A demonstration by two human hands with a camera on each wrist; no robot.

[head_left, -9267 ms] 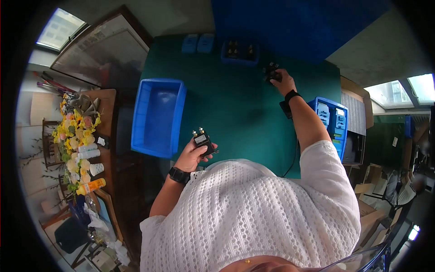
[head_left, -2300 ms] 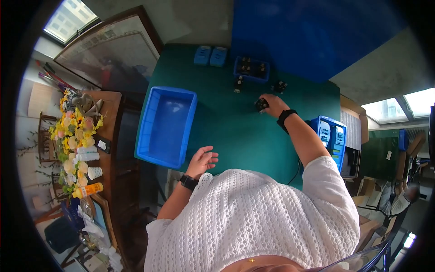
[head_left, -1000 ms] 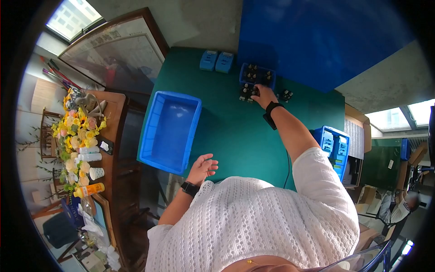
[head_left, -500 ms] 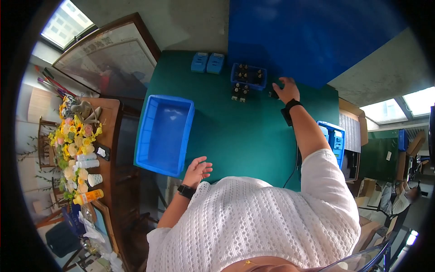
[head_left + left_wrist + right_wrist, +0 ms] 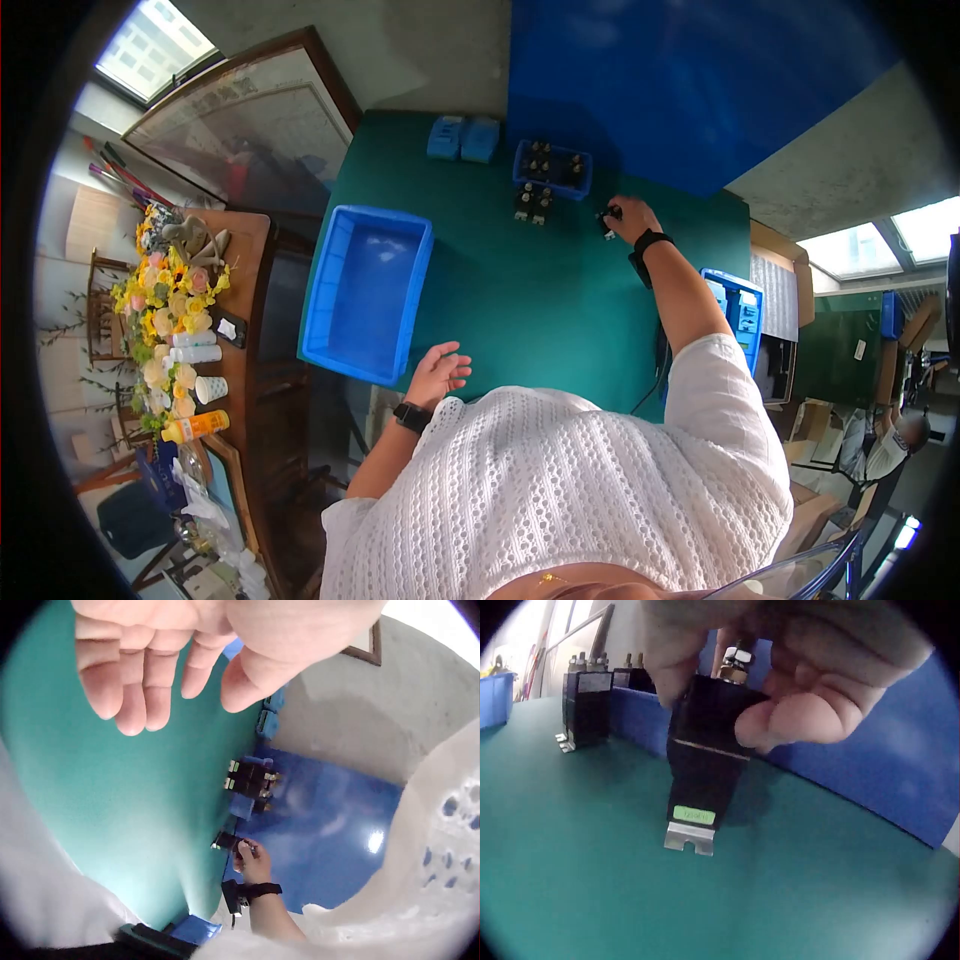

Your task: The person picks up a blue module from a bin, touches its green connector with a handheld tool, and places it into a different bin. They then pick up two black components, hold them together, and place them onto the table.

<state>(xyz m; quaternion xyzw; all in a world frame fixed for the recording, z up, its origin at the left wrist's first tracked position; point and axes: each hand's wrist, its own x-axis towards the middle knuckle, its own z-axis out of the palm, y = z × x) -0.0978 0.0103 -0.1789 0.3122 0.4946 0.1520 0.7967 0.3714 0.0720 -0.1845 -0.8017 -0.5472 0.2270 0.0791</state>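
The right hand (image 5: 634,217) grips a black block-shaped part (image 5: 709,742) by its upper end. In the right wrist view this part has a brass and silver terminal on top, a green label and a slotted metal foot low down. Two similar black parts (image 5: 532,204) stand side by side in front of a small blue bin (image 5: 586,180), which holds more of them. The left hand (image 5: 438,374) hangs at the table's near edge with relaxed fingers and nothing in it; in the left wrist view its fingers (image 5: 157,690) are loosely extended.
A large blue bin (image 5: 367,290) with nothing inside lies at the left of the green table (image 5: 500,300). Two light blue boxes (image 5: 463,140) lie at the back left. A blue bin of blue parts (image 5: 737,300) stands at the right edge, near a black cable.
Both hands held black parts in the oldest frame; the left is now without one. Two parts have come to stand before the small bin. The right hand moved from them to the part farther right and now grips it.
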